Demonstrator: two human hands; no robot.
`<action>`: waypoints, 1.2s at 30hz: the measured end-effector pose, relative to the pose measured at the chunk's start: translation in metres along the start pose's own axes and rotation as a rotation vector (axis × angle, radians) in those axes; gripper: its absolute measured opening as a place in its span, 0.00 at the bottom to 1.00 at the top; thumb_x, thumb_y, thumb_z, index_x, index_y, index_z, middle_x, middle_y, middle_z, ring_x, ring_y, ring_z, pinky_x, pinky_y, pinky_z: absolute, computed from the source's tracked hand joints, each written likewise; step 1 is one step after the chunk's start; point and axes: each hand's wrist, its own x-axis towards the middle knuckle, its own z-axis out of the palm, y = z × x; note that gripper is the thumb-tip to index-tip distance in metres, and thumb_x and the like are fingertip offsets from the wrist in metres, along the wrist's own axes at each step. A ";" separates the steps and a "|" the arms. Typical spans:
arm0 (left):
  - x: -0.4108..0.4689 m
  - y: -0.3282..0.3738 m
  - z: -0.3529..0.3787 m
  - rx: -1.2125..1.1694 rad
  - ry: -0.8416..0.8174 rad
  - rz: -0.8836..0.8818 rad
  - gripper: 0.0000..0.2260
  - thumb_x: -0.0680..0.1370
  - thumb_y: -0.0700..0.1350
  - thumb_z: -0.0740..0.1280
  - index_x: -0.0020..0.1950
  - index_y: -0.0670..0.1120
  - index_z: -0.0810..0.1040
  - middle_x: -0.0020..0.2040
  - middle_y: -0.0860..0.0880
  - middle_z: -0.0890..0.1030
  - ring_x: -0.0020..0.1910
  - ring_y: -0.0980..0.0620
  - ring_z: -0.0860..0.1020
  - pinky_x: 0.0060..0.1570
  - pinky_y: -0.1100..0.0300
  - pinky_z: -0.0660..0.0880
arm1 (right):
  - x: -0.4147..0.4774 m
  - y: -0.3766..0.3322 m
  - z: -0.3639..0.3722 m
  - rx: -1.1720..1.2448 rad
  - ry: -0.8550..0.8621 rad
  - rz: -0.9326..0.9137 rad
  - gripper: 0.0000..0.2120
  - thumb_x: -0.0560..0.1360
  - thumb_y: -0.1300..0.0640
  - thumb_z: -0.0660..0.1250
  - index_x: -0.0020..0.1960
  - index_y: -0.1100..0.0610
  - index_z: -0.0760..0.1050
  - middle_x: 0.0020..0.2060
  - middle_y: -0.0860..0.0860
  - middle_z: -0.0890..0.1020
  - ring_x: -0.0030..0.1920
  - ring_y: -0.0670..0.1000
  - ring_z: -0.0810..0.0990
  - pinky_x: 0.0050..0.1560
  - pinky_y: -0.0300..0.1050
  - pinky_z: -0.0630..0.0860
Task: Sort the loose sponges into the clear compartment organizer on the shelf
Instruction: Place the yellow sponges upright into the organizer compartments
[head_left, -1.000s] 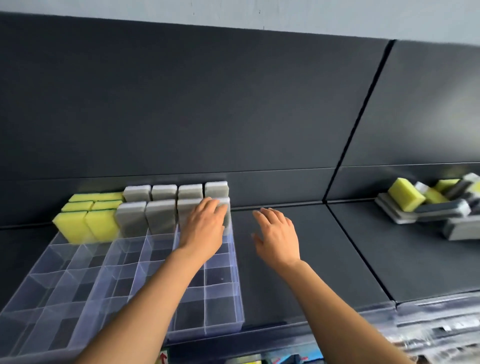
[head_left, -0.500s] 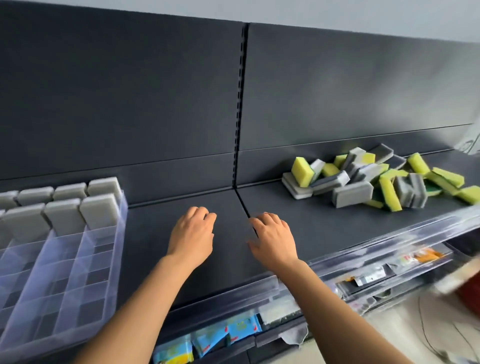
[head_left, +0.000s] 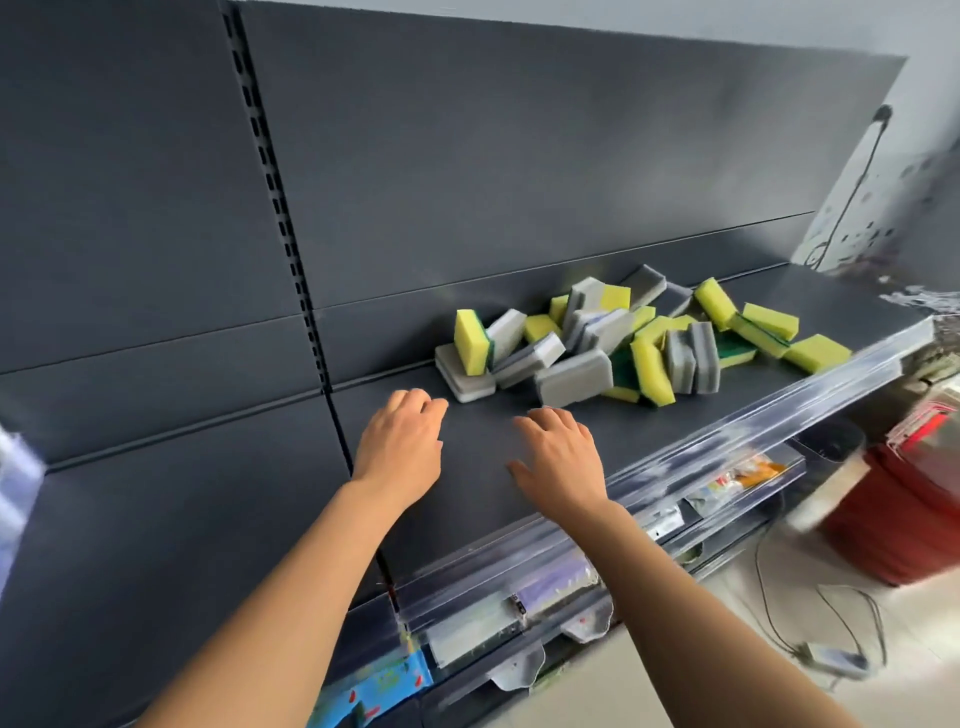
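Observation:
A loose pile of sponges (head_left: 639, 343), yellow-green ones and grey ones, lies on the dark shelf (head_left: 208, 519) to the right of its upright seam. My left hand (head_left: 402, 447) hovers over the shelf just left of the pile, fingers loosely bent, holding nothing. My right hand (head_left: 563, 460) is beside it, fingers spread and empty, a short way in front of a grey sponge (head_left: 574, 376). Only a blurred sliver of the clear compartment organizer (head_left: 13, 483) shows at the far left edge.
A clear plastic strip (head_left: 649, 512) runs along the shelf's front edge. Packaged goods sit on a lower shelf (head_left: 737, 478). A red bin (head_left: 904, 514) stands on the floor at right, with cables (head_left: 831, 613) near it.
The view has swung right: the organizer has slid almost out of sight and the sponge pile has come to the centre. My left hand left the organizer; both hands moved toward the pile.

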 end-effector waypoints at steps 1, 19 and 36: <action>0.008 0.003 0.002 -0.011 -0.004 -0.002 0.18 0.78 0.46 0.63 0.67 0.46 0.67 0.64 0.49 0.70 0.64 0.48 0.66 0.59 0.57 0.67 | 0.004 0.007 -0.001 -0.008 0.002 0.009 0.23 0.73 0.49 0.66 0.67 0.52 0.69 0.64 0.50 0.71 0.67 0.54 0.64 0.64 0.46 0.61; 0.173 0.048 0.058 -0.208 0.046 -0.314 0.15 0.77 0.48 0.64 0.61 0.44 0.71 0.65 0.41 0.63 0.56 0.40 0.69 0.54 0.49 0.70 | 0.103 0.148 0.005 -0.005 0.027 0.515 0.26 0.73 0.57 0.62 0.70 0.55 0.59 0.68 0.57 0.63 0.66 0.59 0.63 0.62 0.51 0.64; 0.169 0.091 0.031 -0.687 0.255 -0.441 0.29 0.68 0.33 0.69 0.69 0.44 0.68 0.72 0.44 0.54 0.69 0.50 0.62 0.59 0.73 0.55 | 0.122 0.190 -0.021 0.431 0.414 0.373 0.16 0.74 0.64 0.60 0.60 0.57 0.77 0.63 0.61 0.67 0.63 0.60 0.67 0.61 0.49 0.65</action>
